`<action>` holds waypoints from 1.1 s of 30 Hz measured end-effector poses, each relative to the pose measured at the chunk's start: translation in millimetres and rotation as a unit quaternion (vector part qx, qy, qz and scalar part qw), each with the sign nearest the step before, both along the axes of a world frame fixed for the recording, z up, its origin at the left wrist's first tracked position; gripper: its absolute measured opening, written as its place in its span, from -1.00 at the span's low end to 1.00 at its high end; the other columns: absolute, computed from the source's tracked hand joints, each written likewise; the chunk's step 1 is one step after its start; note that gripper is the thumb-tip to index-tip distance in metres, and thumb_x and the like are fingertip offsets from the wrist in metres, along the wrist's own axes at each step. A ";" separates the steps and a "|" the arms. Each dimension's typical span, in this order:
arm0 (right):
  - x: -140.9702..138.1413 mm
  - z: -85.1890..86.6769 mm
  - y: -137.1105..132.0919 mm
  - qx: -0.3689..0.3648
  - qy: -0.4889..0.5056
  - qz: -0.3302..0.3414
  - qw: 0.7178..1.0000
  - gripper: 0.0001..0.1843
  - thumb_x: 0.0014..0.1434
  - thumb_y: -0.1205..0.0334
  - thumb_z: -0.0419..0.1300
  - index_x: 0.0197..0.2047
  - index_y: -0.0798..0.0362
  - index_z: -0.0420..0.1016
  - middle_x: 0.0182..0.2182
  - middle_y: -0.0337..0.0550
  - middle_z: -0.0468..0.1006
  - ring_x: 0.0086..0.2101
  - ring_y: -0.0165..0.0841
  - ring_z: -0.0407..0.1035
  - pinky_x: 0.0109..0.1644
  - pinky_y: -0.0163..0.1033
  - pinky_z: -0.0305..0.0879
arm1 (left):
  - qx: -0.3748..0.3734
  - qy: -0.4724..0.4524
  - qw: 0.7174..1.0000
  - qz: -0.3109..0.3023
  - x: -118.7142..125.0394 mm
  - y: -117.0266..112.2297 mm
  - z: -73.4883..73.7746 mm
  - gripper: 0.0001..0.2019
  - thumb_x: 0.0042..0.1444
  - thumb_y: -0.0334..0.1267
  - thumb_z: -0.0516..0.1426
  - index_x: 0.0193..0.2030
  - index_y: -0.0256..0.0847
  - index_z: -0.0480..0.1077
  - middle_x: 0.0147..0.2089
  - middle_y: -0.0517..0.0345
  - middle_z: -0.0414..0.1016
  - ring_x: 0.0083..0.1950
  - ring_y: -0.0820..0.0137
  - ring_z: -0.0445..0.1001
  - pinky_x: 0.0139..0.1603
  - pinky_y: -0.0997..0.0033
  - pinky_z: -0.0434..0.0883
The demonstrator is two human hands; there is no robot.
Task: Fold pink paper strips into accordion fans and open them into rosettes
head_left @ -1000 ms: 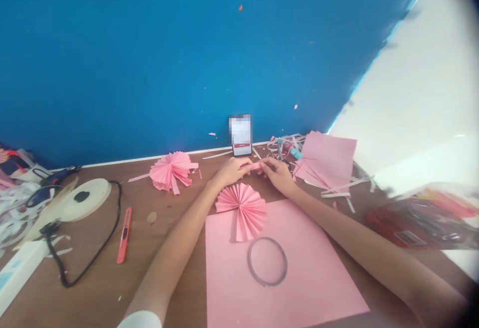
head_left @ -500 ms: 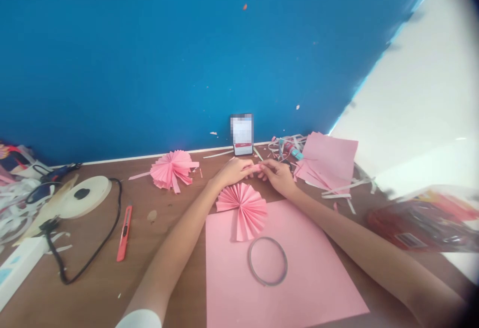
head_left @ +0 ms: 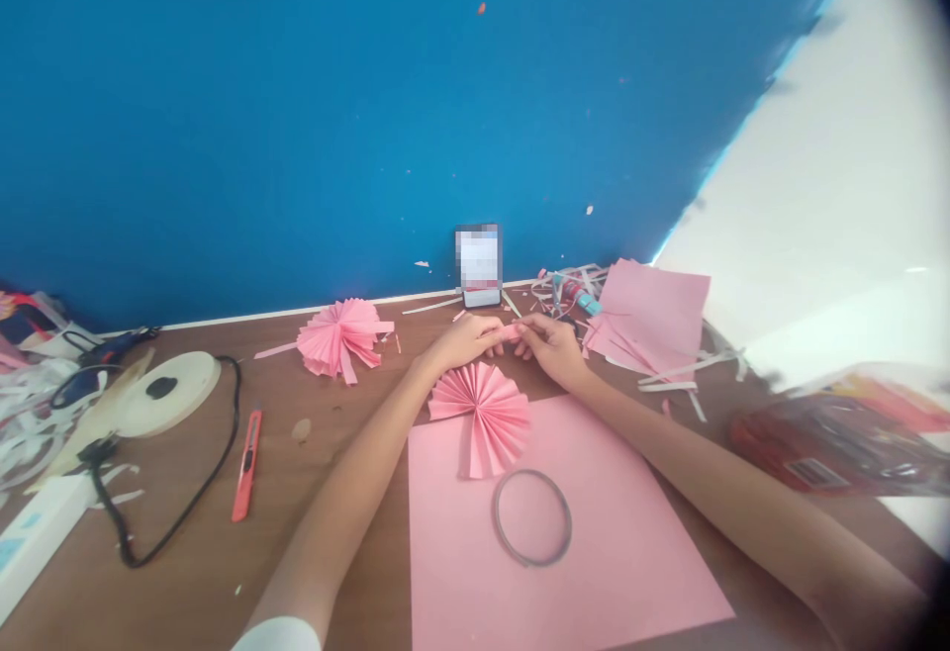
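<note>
Between my two hands is a small folded strip of pink paper (head_left: pixel 511 332). My left hand (head_left: pixel 470 336) pinches its left end and my right hand (head_left: pixel 547 342) pinches the other; some fingertips are hidden behind. Just below them a pleated pink paper fan (head_left: pixel 486 418) lies spread over the top edge of a large pink sheet (head_left: pixel 594 552). On that sheet rests a thin grey ring (head_left: pixel 532 562). A second pleated pink paper piece (head_left: pixel 339 337), with strips sticking out, lies to the left of my hands.
A phone (head_left: pixel 479 265) leans against the blue wall. Pink sheets (head_left: pixel 657 310) and paper scraps lie at right, beside a plastic-wrapped pack (head_left: pixel 823 443). On the left are a red box cutter (head_left: pixel 247 463), a white roll (head_left: pixel 189 394), a black cable (head_left: pixel 185 522) and a white power strip (head_left: pixel 37 532).
Both hands keep their hold on the pink paper strip and have hardly moved. The camera view has shifted very slightly.
</note>
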State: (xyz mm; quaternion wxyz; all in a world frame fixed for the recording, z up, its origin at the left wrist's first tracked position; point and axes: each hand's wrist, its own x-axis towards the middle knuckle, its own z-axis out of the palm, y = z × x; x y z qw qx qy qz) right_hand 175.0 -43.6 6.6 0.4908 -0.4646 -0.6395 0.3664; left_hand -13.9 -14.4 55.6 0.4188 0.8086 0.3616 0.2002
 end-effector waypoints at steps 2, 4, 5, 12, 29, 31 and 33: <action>0.3 0.5 -0.1 0.001 -0.001 -0.001 1.000 -0.68 0.21 -0.02 0.09 -0.21 0.06 0.47 -0.59 -0.22 0.50 -0.59 -0.38 0.40 -0.47 -0.30 0.36 | -0.007 0.000 1.000 -0.009 -0.2 0.2 0.0 -0.55 0.20 0.09 -0.04 -0.32 -0.28 0.41 -0.39 0.10 0.51 -0.42 0.50 0.45 -0.39 0.55 0.34; 0.6 0.9 -0.2 0.003 0.000 -0.001 1.000 -0.69 0.22 -0.01 0.09 -0.22 0.06 0.47 -0.59 -0.22 0.50 -0.59 -0.39 0.40 -0.46 -0.30 0.36 | 0.005 0.005 1.000 -0.014 -0.4 0.4 0.5 -0.55 0.21 0.09 -0.06 -0.34 -0.28 0.39 -0.40 0.12 0.50 -0.45 0.52 0.42 -0.40 0.55 0.31; 0.6 1.1 -0.3 0.006 0.000 0.000 1.000 -0.69 0.22 -0.01 0.08 -0.22 0.06 0.46 -0.59 -0.23 0.50 -0.59 -0.39 0.40 -0.46 -0.30 0.36 | 0.021 0.008 1.000 -0.015 -0.5 0.7 0.8 -0.55 0.22 0.08 -0.07 -0.36 -0.27 0.38 -0.42 0.14 0.49 -0.46 0.52 0.40 -0.40 0.54 0.30; 0.1 3.8 -1.2 0.003 0.009 0.004 1.000 -0.64 0.21 -0.07 0.07 -0.26 0.06 0.45 -0.54 -0.19 0.52 -0.58 -0.39 0.41 -0.46 -0.29 0.37 | 0.095 0.057 0.994 -0.023 -1.0 4.9 -1.3 -0.60 0.26 0.02 -0.10 -0.34 -0.23 0.36 -0.44 0.22 0.46 -0.40 0.48 0.38 -0.26 0.50 0.26; 0.2 8.2 -5.1 0.053 -0.063 -0.049 0.995 -0.70 0.24 0.02 0.05 -0.24 0.04 0.47 -0.59 -0.21 0.50 -0.54 -0.35 0.42 -0.37 -0.26 0.35 | 0.061 0.054 0.996 -0.021 -3.2 5.3 -4.8 -0.60 0.26 -0.02 -0.09 -0.40 -0.26 0.35 -0.43 0.18 0.48 -0.53 0.54 0.32 -0.41 0.53 0.24; 0.2 9.1 -5.9 0.058 -0.075 -0.059 0.994 -0.71 0.24 0.03 0.05 -0.25 0.04 0.47 -0.59 -0.21 0.50 -0.53 -0.34 0.43 -0.36 -0.25 0.35 | 0.047 0.052 0.997 -0.013 -4.1 5.2 -5.4 -0.59 0.25 0.00 -0.09 -0.42 -0.26 0.36 -0.45 0.17 0.47 -0.56 0.55 0.30 -0.47 0.53 0.22; 0.5 9.0 -5.5 0.057 -0.076 -0.062 0.994 -0.71 0.24 0.02 0.05 -0.26 0.03 0.47 -0.59 -0.21 0.50 -0.53 -0.34 0.43 -0.36 -0.25 0.36 | 0.060 0.051 0.997 -0.012 -4.3 5.2 -4.9 -0.58 0.25 -0.02 -0.08 -0.44 -0.26 0.37 -0.46 0.17 0.48 -0.53 0.54 0.33 -0.41 0.53 0.25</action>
